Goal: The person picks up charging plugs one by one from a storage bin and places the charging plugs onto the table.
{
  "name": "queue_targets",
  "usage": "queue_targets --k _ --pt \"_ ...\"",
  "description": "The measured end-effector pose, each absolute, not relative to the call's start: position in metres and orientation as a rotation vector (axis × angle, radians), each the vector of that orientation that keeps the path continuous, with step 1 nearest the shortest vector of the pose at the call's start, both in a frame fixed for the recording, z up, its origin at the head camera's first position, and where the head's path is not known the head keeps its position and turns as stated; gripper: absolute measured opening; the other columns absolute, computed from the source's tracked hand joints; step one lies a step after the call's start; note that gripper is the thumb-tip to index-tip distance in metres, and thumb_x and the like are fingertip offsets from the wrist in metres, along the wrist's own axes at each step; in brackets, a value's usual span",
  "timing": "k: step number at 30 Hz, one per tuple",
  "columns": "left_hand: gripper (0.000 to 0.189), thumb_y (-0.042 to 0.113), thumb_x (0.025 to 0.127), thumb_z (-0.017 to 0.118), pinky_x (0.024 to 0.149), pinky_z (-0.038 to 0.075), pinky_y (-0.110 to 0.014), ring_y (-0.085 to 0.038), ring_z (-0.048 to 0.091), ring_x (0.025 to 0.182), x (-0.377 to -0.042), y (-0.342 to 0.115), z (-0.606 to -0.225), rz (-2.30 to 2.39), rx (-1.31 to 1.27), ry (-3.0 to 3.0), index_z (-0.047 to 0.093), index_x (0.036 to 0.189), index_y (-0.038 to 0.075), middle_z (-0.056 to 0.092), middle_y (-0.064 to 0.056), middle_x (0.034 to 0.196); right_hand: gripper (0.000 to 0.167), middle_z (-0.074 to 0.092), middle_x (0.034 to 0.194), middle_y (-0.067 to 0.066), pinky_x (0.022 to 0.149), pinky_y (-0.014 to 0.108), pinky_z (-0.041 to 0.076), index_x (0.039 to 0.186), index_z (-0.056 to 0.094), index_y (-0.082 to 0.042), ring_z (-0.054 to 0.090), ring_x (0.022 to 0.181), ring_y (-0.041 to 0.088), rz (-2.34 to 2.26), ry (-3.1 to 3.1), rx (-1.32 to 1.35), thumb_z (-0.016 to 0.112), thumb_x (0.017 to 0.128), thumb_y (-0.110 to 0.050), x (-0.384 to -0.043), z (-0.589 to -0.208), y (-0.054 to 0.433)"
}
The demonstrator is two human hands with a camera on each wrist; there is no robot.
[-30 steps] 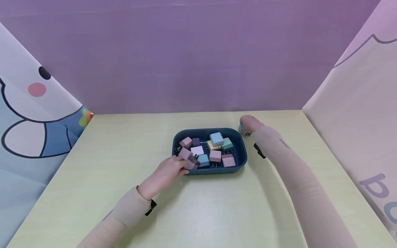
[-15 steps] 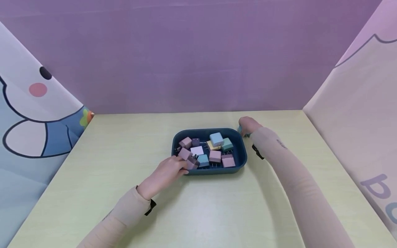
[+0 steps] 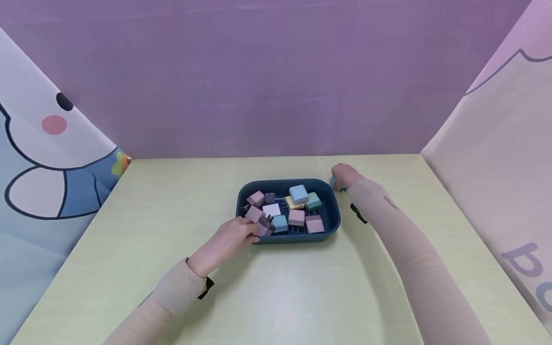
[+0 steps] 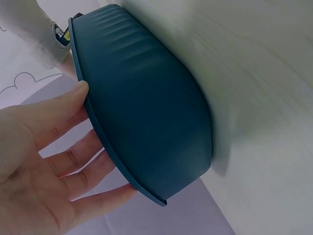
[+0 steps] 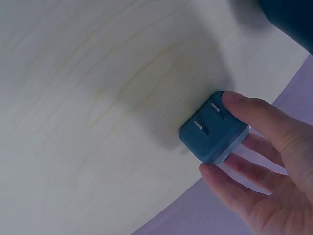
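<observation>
A dark blue plastic basket (image 3: 290,239) stands on the table, holding several chargers with prongs in pink, blue, white, yellow, green and purple. My left hand (image 3: 228,240) grips the basket's near left rim. In the left wrist view, the thumb presses the outer wall (image 4: 142,98) while the fingers reach over the rim. Beyond the basket's far right corner, my right hand (image 3: 346,176) pinches a blue charger (image 5: 214,128) between thumb and fingers. Its two metal prongs show in the right wrist view, with the charger at or just above the tabletop; I cannot tell which.
The pale wooden table (image 3: 293,297) runs back to a purple cloth wall (image 3: 276,86). Printed cloth panels, one with a cartoon figure (image 3: 77,187) and one pale with lettering (image 3: 522,258), flank the left and right sides.
The basket and my left hand have shifted slightly to the left. My right hand has moved a little left and nearer, still pinching the blue charger.
</observation>
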State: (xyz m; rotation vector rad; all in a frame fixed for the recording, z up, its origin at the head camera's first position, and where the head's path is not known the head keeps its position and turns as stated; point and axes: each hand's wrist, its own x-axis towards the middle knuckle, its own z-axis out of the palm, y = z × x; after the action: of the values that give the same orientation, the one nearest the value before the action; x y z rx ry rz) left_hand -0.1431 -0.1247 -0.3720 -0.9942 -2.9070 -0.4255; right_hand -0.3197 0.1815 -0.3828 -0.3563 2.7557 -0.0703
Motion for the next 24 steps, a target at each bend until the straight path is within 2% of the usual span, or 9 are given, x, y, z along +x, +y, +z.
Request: queue_targets --k 6,9,13,24 --pt "0.008 0.014 0.075 0.070 0.062 0.044 -0.027 -0.013 0.050 0.066 -0.144 -0.124 -0.373 -0.436 -0.999 -2.903 0.067 0.081 0.008 0.063 -0.003 0.077 0.035 0.058 0.096 0.017 0.074 0.036 0.043 0.103 0.057 0.007 0.051 0.082 0.025 -0.107 2.771 -0.397 0.071 0.072 -0.004 -0.317 -0.380 0.185" --pt "0.007 0.013 0.075 0.070 0.061 0.044 -0.027 -0.014 0.050 0.066 -0.145 -0.124 -0.374 -0.434 -1.008 -2.891 0.066 0.079 0.008 0.062 -0.003 0.077 0.045 0.054 0.110 0.022 0.081 0.039 0.042 0.112 0.052 0.008 0.051 0.096 0.031 -0.156 2.767 -0.404 0.070 0.072 -0.003 -0.315 -0.377 0.187" --pt "0.007 0.013 0.075 0.069 0.060 0.043 -0.026 -0.013 0.049 0.065 -0.146 -0.124 -0.376 -0.427 -1.017 -2.885 0.066 0.078 0.009 0.061 -0.002 0.075 0.055 0.045 0.124 0.025 0.089 0.043 0.038 0.123 0.044 0.008 0.044 0.112 0.037 -0.186 2.744 -0.386 0.069 0.075 -0.004 -0.314 -0.371 0.189" --pt "0.007 0.012 0.076 0.069 0.060 0.043 -0.026 -0.013 0.049 0.065 -0.148 -0.124 -0.376 -0.447 -1.020 -2.903 0.066 0.079 0.008 0.060 -0.002 0.075 0.044 0.049 0.120 0.025 0.087 0.042 0.040 0.118 0.049 0.009 0.047 0.108 0.036 -0.061 2.745 -0.519 0.063 0.077 0.001 -0.306 -0.347 0.188"
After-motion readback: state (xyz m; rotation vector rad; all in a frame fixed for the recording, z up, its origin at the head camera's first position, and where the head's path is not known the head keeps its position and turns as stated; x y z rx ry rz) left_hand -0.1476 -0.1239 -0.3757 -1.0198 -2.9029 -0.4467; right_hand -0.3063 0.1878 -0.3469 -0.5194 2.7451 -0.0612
